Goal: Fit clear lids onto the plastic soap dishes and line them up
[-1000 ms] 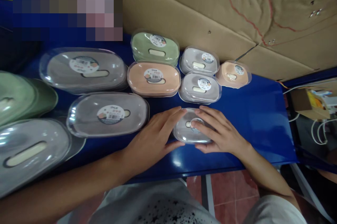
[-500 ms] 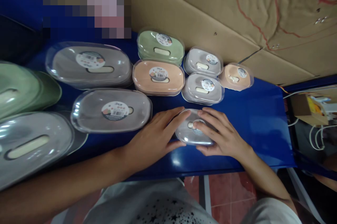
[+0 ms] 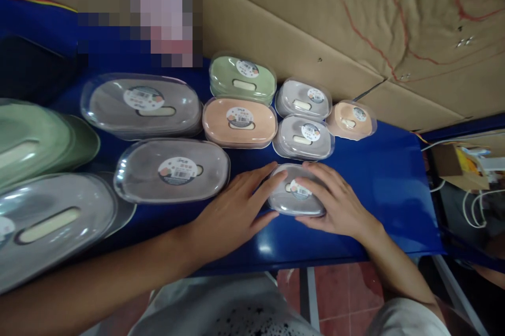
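Observation:
A small grey lidded container (image 3: 295, 196) with a clear cover and a round label lies on the blue table (image 3: 379, 183) near its front edge. My left hand (image 3: 232, 210) rests flat against its left side, fingertips on the lid. My right hand (image 3: 335, 202) cups its right side with fingers spread over the top. Both hands press on the container from either side.
Behind it stand two small grey containers (image 3: 303, 136), a small peach one (image 3: 351, 119), a medium peach one (image 3: 239, 121) and a green one (image 3: 242, 77). Large grey containers (image 3: 171, 169) and a green one (image 3: 35, 141) fill the left. Cardboard (image 3: 355, 20) lines the back.
The small grey container has slid slightly back toward the others between my hands; the camera view has shifted a little.

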`<state>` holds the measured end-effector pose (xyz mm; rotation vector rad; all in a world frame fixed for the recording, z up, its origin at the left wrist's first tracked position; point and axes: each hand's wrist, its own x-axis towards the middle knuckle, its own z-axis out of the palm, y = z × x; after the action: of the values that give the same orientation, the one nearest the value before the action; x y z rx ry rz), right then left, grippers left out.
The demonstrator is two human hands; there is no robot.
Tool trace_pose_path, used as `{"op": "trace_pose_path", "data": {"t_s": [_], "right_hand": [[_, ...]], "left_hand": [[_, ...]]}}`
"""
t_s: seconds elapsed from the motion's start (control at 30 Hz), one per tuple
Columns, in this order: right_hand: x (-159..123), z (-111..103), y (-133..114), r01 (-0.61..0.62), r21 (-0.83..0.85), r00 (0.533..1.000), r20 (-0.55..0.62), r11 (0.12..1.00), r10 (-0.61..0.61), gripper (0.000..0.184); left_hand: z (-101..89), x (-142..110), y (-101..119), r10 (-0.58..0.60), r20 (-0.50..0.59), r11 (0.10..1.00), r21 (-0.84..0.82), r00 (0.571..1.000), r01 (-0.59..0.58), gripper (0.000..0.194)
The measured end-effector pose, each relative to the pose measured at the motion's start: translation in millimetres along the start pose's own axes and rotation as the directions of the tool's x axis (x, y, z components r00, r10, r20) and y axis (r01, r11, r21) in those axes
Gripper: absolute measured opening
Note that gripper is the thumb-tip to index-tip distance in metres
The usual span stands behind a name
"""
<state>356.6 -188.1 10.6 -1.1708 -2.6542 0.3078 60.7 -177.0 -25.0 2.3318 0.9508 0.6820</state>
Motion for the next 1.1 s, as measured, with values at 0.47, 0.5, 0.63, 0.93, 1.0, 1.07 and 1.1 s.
{"op": "trace_pose_path", "data": {"t_s": [0.47, 0.5, 0.63, 0.93, 1.0, 1.07, 1.1], "right_hand": [[-83, -64, 86, -0.503, -0.044, 0.864, -0.002, 0.863, 0.503, 0.077], [-84, -64, 91, -0.509, -0.078, 0.861, -0.06, 0.857, 0.506, 0.074], [-70, -55, 93, -0.456, -0.156, 0.889, -0.134, 0.876, 0.439, 0.068], [-37, -43, 63, -0.398, -0.18, 0.904, -0.243, 0.9, 0.351, 0.082], [-35, -41, 56, -0.365, -0.177, 0.886, -0.368, 0.914, 0.282, 0.077], [-30, -34, 47, -0.262, -0.193, 0.872, -0.466, 0.945, 0.147, 0.073], [-26, -28, 40, -0.186, -0.203, 0.88, -0.469, 0.961, 0.071, 0.073]], "left_hand": [[-0.3, 1, 4, 0.098, 0.009, 0.988, 0.121, 0.995, -0.099, 0.051], [-0.8, 1, 4, 0.105, 0.009, 0.986, 0.133, 0.994, -0.105, 0.049], [-1.5, 1, 4, 0.129, 0.004, 0.978, 0.167, 0.992, -0.128, 0.044], [-38.4, -8, 21, 0.309, -0.086, 0.88, 0.405, 0.947, -0.25, 0.042], [-64.2, -27, 19, 0.261, -0.187, 0.877, 0.457, 0.947, -0.152, 0.04], [-91.8, -57, 13, 0.135, -0.319, 0.873, 0.486, 0.938, 0.039, 0.04], [-104.4, -75, 9, 0.067, -0.349, 0.857, 0.499, 0.935, 0.125, 0.042]]}}
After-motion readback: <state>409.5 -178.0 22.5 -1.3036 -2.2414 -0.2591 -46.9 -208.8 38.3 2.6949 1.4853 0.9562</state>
